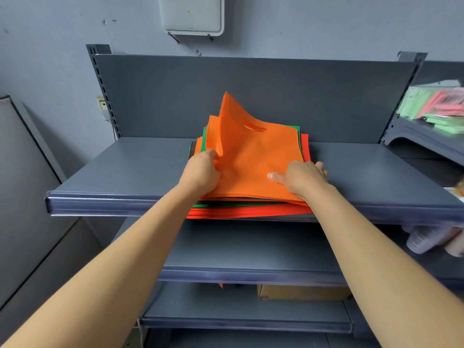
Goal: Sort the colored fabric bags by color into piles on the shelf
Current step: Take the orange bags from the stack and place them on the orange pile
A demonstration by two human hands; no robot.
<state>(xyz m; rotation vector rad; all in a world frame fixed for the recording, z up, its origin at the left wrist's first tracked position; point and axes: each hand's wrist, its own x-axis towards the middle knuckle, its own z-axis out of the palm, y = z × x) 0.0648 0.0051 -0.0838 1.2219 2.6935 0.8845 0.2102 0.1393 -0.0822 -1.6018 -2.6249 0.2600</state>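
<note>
One mixed stack of flat fabric bags (251, 209) lies in the middle of the top grey shelf (120, 169), with orange, green, red and dark layers showing at its edges. The top orange bag (253, 156) has a cut-out handle, and its far left corner is lifted and curling up. My left hand (203, 172) pinches the left edge of the top orange bags. At the stack's near right corner my right hand (301, 178) grips the orange layers, thumb on top and fingers curled round the edge.
The shelf has bare grey surface on both sides of the stack. Lower shelves (251, 252) sit below, with a cardboard box (301, 292) further down. A neighbouring shelf at right holds green and pink packets (437, 106). A white wall device (192, 15) hangs above.
</note>
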